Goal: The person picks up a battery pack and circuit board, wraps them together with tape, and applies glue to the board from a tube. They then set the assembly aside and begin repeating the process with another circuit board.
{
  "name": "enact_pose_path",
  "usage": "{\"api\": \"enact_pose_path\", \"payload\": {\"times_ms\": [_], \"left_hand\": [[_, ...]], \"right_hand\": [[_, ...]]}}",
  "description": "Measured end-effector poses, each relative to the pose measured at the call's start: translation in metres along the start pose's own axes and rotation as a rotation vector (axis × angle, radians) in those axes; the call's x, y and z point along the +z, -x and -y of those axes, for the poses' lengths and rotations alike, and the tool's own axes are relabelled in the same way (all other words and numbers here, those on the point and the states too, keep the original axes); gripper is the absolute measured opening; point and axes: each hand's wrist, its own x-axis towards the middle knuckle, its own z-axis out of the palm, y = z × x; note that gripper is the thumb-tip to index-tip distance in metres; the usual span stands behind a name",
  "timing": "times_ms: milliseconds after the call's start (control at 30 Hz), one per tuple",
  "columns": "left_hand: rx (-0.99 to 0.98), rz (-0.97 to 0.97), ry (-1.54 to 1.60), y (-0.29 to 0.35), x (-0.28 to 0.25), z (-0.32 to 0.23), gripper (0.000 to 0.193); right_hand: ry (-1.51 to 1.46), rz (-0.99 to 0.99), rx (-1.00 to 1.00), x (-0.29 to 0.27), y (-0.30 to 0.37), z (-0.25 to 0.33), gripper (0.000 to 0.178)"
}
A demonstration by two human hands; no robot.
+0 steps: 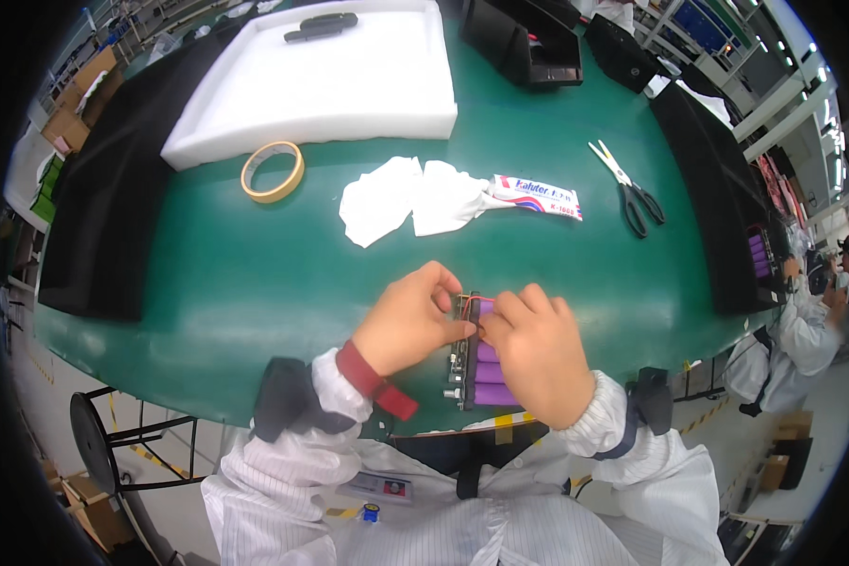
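Note:
A battery pack point(490, 372) of several purple cells, with a circuit board point(457, 366) along its left side, lies near the front edge of the table. My left hand point(407, 319) grips the pack's upper left end, thumb and forefinger around the board. My right hand point(542, 354) is over the right part of the pack, fingers closed in a pinch by a thin red wire point(479, 300). This wire runs from the board toward those fingers. The right fingertips and some of the cells are hidden.
Beyond my hands on the green table point(255, 255) lie crumpled white tissues point(382, 200), a glue tube point(542, 198), scissors point(624, 189) and a tape roll point(274, 173). Farther back are a white foam tray point(321, 90) and a black bin point(528, 47). Black foam blocks point(113, 179) flank the sides.

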Motion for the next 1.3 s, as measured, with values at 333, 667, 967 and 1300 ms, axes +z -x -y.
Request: {"api": "enact_pose_path", "payload": {"times_ms": [333,667,967,1300], "left_hand": [[-0.153,-0.149,0.111,0.099,0.024,-0.012,0.040],[-0.337,-0.074,0.938,0.120,0.055,-0.011,0.062],[-0.069,-0.242,0.647,0.082,0.055,-0.045,0.071],[0.072,-0.178,-0.037,0.025,0.010,-0.056,0.044]], "right_hand": [[0.002,-0.071,0.077,0.006,0.009,-0.006,0.010],[-0.603,0.371,0.126,0.001,-0.003,-0.086,0.051],[-1.069,0.349,0.181,0.008,-0.005,-0.105,0.048],[-1.047,0.437,-0.070,-0.017,-0.010,-0.164,0.040]]}}
